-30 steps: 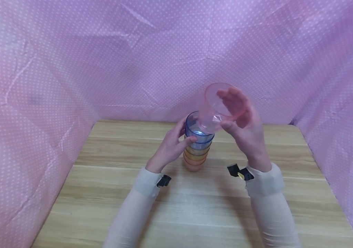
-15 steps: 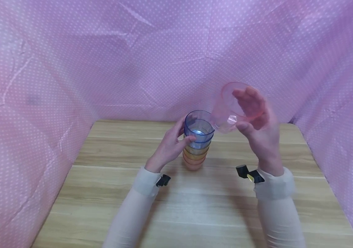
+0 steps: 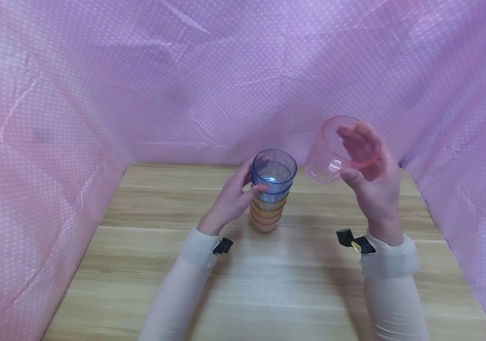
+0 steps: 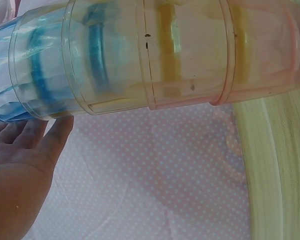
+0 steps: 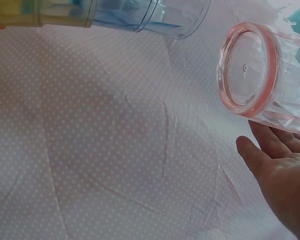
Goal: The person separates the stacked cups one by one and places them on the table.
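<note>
Translucent pink plastic tumbler (image 3: 323, 154) is hanging in the air above the wooden bench (image 3: 243, 298), toward its far right corner, tilting so that its mouth is facing up and rightward and its base leftward. The right hand (image 3: 375, 187) is holding it with a wide, part-open grip, the thumb bracing the near side and the fingers spreading behind the wall.

Just to the left, apart from the tumbler, a tall nested stack of see-through plastic cups (image 3: 272, 194) is standing upright on the bench, close to the middle of the far edge and well apart from the left and right edges. Blue cups (image 3: 283, 187) are forming its top, yellow cups (image 3: 270, 207) its middle and orange-pink cups (image 3: 265, 227) its bottom. The left hand (image 3: 234, 196) is gripping the blue part, its thumb lying across the near side and its fingers reaching behind.

A small round mark (image 5: 245, 68) is showing at the centre of the tumbler's base; dark specks (image 4: 147, 35) are dotting the yellow wall, too small to make out as lettering. Pink cloth with white dots (image 3: 209, 94) is rising behind the bench's far edge.
</note>
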`<state>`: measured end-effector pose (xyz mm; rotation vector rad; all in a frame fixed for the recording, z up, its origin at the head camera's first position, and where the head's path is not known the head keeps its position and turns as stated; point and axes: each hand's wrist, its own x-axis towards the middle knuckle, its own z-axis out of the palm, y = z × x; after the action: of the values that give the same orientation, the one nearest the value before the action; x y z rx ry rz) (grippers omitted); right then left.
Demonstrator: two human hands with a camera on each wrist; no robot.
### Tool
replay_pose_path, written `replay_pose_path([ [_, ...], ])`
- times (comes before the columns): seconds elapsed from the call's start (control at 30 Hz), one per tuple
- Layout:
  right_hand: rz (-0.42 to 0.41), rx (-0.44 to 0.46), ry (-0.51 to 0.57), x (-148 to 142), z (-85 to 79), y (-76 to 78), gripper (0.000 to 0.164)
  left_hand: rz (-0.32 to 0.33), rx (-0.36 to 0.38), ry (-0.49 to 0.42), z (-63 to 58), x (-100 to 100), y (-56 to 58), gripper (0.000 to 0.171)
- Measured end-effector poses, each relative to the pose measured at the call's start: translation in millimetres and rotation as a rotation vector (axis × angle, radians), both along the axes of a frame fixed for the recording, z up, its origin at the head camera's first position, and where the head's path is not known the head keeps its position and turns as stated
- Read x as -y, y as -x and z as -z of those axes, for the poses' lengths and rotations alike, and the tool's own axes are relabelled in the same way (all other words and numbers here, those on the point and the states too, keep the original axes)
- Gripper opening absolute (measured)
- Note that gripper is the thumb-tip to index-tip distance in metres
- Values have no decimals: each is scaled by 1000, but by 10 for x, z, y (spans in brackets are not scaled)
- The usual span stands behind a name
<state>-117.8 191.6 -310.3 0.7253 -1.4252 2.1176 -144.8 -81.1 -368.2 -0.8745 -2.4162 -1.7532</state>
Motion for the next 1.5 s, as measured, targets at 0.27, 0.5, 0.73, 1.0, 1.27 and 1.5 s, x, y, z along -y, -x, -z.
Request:
replay_pose_path([
  [0.27,0,12,-43,-81,90,3,76,6,-1,-4,-2,4,13,99],
  [0.5,11,20,-117,-133,195,1,76,14,-20,-4,4,0,19,99],
  [0.73,20,48,-155,-190,326,-16,70,13,-20,-8,28,-1,19,97],
  [1.0,27,136,-277,-266,512,-19,74,11,-29,-20,31,-2,21,95],
  [1.27,20,218,-353,-313,693,-37,81,20,-35,-41,32,-2,30,92],
  [1.5,31,270,-446,-359,865,-65,90,17,-11,-38,35,0,15,92],
])
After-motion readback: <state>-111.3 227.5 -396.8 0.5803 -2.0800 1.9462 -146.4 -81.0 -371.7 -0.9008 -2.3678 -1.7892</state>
